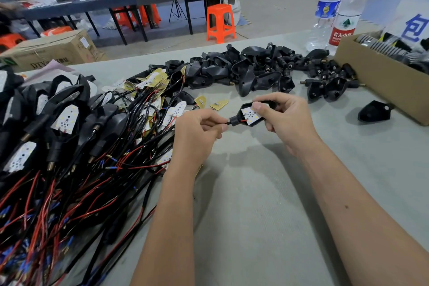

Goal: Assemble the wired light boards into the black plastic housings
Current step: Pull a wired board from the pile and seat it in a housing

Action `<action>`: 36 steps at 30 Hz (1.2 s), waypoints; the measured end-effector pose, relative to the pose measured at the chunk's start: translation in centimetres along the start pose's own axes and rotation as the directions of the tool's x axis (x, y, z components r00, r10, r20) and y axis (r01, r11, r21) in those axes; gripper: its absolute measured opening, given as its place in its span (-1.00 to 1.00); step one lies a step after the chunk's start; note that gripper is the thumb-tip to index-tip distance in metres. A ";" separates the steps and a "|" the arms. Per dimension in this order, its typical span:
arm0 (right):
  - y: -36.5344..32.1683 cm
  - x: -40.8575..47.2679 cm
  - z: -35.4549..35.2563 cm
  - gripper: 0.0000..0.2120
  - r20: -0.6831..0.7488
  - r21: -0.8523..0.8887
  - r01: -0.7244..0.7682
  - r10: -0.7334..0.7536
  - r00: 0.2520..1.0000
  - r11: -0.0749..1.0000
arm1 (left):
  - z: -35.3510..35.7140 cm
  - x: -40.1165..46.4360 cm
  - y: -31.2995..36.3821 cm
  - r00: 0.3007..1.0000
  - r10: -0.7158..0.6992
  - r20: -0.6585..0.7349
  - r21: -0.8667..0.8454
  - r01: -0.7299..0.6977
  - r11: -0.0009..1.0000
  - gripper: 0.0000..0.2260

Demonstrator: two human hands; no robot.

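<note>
My right hand (282,119) holds a black plastic housing (236,119) above the table, thumb pressing on the white light board (249,115) that sits inside it. My left hand (197,132) pinches the wire (226,122) where it leaves the housing's narrow end. A heap of empty black housings (260,69) lies behind my hands. Loose wired light boards (160,95) lie to the left of it. Finished housings with boards and red and black wires (58,123) are piled at the far left.
A cardboard box (380,81) with parts stands at the right, a single black housing (373,112) in front of it. Two water bottles (336,11) stand behind the box. The grey table (255,193) runs toward me. Orange stools and other work tables stand beyond.
</note>
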State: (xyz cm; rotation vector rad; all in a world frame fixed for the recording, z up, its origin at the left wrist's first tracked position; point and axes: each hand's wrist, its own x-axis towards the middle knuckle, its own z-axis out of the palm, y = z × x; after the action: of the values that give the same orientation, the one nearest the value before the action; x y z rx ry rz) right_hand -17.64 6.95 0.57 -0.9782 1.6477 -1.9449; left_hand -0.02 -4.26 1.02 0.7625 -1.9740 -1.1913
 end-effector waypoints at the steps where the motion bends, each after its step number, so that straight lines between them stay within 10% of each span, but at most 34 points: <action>1: -0.1 -0.1 0.1 -0.89 0.008 0.013 -0.002 0.001 1.000 1.000 | 0.1 0.0 0.0 1.000 -0.002 0.001 -0.009 0.002 1.000 -0.81; 12: 0.6 0.2 0.2 -0.93 -0.028 0.015 -0.039 0.039 0.999 0.999 | 0.5 0.0 -0.1 1.000 -0.029 0.012 -0.006 0.029 1.000 -0.89; 22: 1.4 1.5 -2.5 -0.91 -0.289 0.066 -0.212 0.222 0.931 0.975 | -7.3 -0.4 0.2 0.951 -0.286 0.118 0.332 0.234 0.914 -0.87; 30: 2.1 1.5 -3.1 -0.89 -0.464 -0.130 -0.299 0.209 0.861 0.945 | -10.0 -0.8 1.5 0.976 -0.216 0.013 -0.147 0.215 0.965 -0.87; 36: 2.0 1.3 -2.7 -0.88 -0.362 -0.313 -0.335 0.214 0.907 0.889 | -6.2 -0.4 2.4 0.989 -0.108 -0.105 -0.720 -0.001 0.694 -0.85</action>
State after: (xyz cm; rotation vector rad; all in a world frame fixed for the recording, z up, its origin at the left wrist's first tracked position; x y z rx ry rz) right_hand -20.81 7.43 -1.23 -0.5149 2.2594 -1.6947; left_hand 4.88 -6.02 5.16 0.4600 -1.1906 -1.7329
